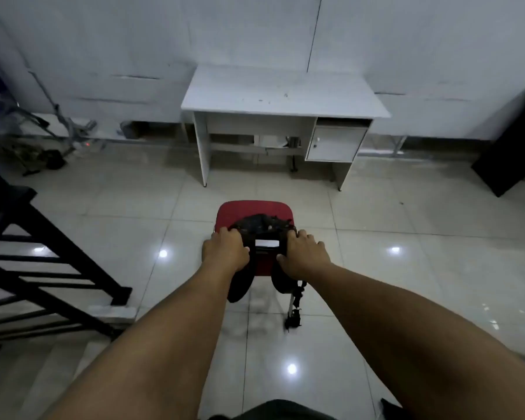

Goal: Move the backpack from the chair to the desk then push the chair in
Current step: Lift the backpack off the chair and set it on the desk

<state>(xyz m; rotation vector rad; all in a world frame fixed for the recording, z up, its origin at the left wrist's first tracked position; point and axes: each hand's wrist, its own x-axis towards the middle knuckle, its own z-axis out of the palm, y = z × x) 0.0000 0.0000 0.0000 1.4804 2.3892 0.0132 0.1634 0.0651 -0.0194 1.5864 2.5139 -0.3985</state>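
Head view looks down at a red chair [254, 211] with a padded, rounded seat that stands on glossy pale floor tiles [406, 298], well apart from the white desk [285, 92]. A black backpack [262, 230] of soft fabric lies on the seat; its top is crumpled, and two padded straps hang down over the near side of the chair. A thin metal chair leg [293, 307] shows below the right strap.

The desk has a flat, matte, rectangular surface with a few small dark specks on it. Under its right side is a small cabinet [335, 144] with a closed door and a round knob; what is inside cannot be seen.

The left hand [225, 253] rests on the left upper part of the backpack with its fingers curled over it, grasping. The right hand [303, 253] does the same on the right upper part, with the thumb pressed on the near side. Each grip is clenched around the backpack.

At the left stands a black slatted frame [43, 253].
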